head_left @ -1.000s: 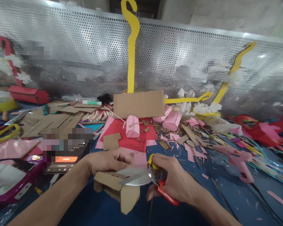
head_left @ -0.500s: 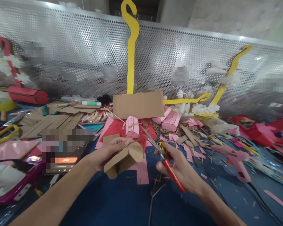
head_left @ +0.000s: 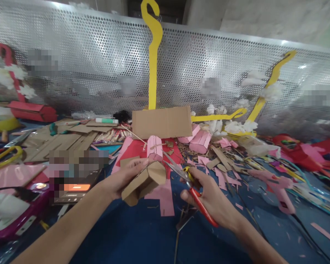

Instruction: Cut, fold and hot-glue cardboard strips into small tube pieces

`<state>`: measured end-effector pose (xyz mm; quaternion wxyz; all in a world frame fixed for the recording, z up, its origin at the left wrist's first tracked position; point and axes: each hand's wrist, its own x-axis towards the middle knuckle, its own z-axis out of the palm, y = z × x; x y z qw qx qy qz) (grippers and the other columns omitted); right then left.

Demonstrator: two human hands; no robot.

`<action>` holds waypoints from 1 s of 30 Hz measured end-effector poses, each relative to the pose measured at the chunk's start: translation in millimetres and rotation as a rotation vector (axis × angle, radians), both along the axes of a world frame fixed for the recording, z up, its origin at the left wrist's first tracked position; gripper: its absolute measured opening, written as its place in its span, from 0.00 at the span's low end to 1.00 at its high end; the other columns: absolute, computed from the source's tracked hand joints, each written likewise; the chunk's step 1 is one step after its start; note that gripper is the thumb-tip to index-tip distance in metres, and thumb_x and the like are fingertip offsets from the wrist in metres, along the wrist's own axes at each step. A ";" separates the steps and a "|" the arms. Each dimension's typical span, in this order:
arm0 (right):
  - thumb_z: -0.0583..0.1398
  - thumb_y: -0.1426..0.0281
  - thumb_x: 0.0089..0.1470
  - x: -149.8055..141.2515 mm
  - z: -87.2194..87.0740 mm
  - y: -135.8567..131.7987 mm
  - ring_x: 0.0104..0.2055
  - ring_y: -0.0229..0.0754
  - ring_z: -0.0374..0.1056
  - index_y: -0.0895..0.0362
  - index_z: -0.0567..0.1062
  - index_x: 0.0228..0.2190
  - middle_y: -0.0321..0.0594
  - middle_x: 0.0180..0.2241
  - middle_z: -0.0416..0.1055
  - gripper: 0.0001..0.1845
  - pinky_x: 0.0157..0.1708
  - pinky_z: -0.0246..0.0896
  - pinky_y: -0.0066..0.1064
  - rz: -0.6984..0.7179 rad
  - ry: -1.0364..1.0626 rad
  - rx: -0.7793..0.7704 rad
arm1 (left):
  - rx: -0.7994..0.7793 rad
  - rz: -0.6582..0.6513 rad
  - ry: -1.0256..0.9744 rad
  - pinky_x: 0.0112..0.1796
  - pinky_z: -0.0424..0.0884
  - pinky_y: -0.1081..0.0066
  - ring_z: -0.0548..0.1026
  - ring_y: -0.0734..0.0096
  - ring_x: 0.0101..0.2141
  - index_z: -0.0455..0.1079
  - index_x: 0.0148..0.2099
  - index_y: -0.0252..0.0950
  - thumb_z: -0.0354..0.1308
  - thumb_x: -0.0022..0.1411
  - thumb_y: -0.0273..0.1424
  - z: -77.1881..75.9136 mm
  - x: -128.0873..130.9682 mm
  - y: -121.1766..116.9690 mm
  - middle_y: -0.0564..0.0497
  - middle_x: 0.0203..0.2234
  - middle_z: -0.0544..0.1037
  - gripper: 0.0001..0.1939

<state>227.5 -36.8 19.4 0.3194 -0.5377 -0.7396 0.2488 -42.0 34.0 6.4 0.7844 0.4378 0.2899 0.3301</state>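
Observation:
My left hand (head_left: 129,175) grips a small folded cardboard box (head_left: 147,181) with many-sided ends, tilted above the blue tabletop. In my right hand (head_left: 205,192) is a pair of scissors (head_left: 198,201) with red and yellow handles. Their blades (head_left: 174,165) are parted and point up and left, near the box but apart from it. Just behind the box stands a small pink paper box (head_left: 154,147) on a red sheet (head_left: 137,152). Pink paper (head_left: 167,201) lies beneath the held box.
A pink hot glue gun (head_left: 277,187) with a cord lies to the right. Paper and cardboard scraps (head_left: 222,163) are scattered around. Cardboard sheets (head_left: 55,145) and a phone (head_left: 77,183) are at left. A larger cardboard box (head_left: 162,122) and yellow hook (head_left: 153,66) stand before a perforated metal panel (head_left: 99,69).
The cardboard box has turned and shifted slightly in my left hand. The scissors have moved a little, their blades still apart. Both hands keep their hold.

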 end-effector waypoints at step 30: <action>0.62 0.46 0.60 13.5 -25.5 20.0 0.32 0.41 0.63 0.56 0.71 0.37 0.35 0.31 0.68 0.25 0.32 0.59 0.32 -0.188 0.133 -0.098 | -0.233 0.280 -0.115 0.38 0.81 0.66 0.82 0.63 0.38 0.76 0.55 0.30 0.59 0.73 0.29 22.6 26.0 -12.7 0.39 0.44 0.84 0.12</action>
